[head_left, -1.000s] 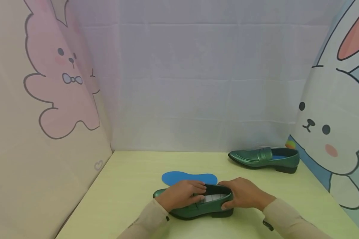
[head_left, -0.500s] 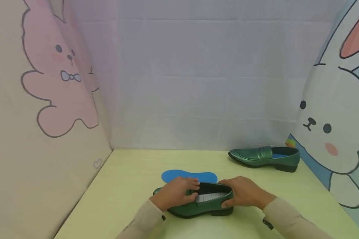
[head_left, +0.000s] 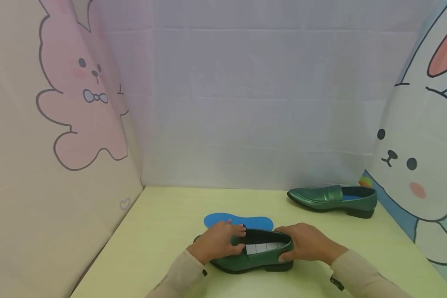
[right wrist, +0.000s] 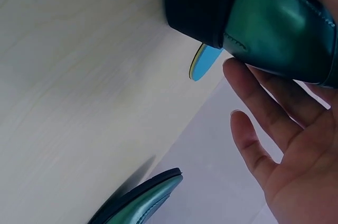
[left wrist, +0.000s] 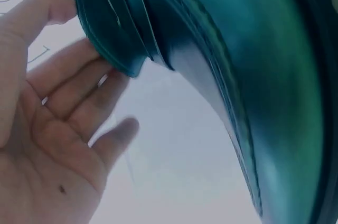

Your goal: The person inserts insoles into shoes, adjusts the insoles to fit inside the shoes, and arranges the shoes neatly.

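A metallic green loafer (head_left: 253,261) stands on the table with its toe to the left, its opening showing a white, gridded inner sole (head_left: 262,248). At its front, my left hand (head_left: 217,244) holds the tongue, fingers behind it and thumb towards it; the left wrist view shows the tongue (left wrist: 113,23) between thumb and fingers. My right hand (head_left: 310,244) grips the heel end, thumb on the near side and fingers on the far side. In the right wrist view those fingers (right wrist: 269,102) lie along the heel's outer side. The toe is mostly hidden by my left hand.
Just behind the held loafer lies a blue insole (head_left: 246,221), partly covered by the shoe. A matching green loafer (head_left: 328,199) with blue inside stands at the back right. The pale yellow table (head_left: 164,215) is enclosed by cloth walls with rabbit drawings.
My left hand has shifted slightly left off the opening, baring more of the white inner sole, and the tongue's dark edge now shows raised at its fingers. The right hand keeps its grip.
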